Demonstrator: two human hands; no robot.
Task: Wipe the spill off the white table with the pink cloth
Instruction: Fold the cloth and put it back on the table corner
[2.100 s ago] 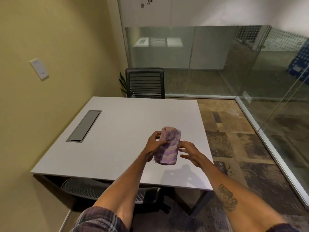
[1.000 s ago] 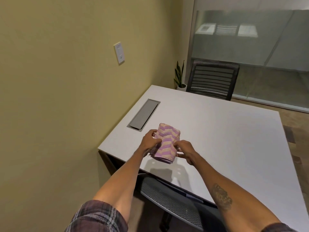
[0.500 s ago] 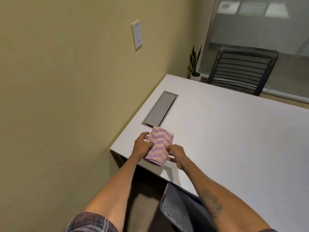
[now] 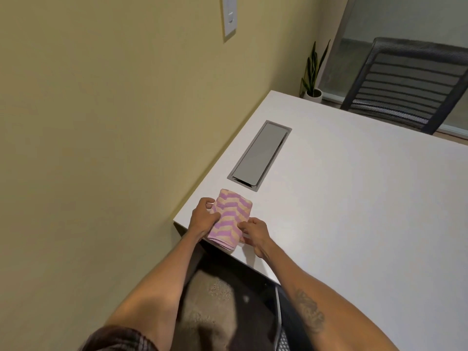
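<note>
The folded pink cloth (image 4: 231,220), striped pink and cream, is over the near left corner of the white table (image 4: 354,198). My left hand (image 4: 202,217) grips its left edge. My right hand (image 4: 254,231) pinches its right edge near the lower end. Whether the cloth rests on the tabletop or hovers just above it I cannot tell. No spill shows on the table surface.
A grey cable hatch (image 4: 260,154) is set into the tabletop just beyond the cloth. The yellow wall (image 4: 101,122) runs along the table's left side. A black slatted chair (image 4: 407,83) and a small potted plant (image 4: 312,74) stand at the far end; a mesh chair (image 4: 291,323) is below.
The view has swung left and closer to the table's near left corner. Both hands have carried the cloth from the table's front middle to that corner, lower toward the surface.
</note>
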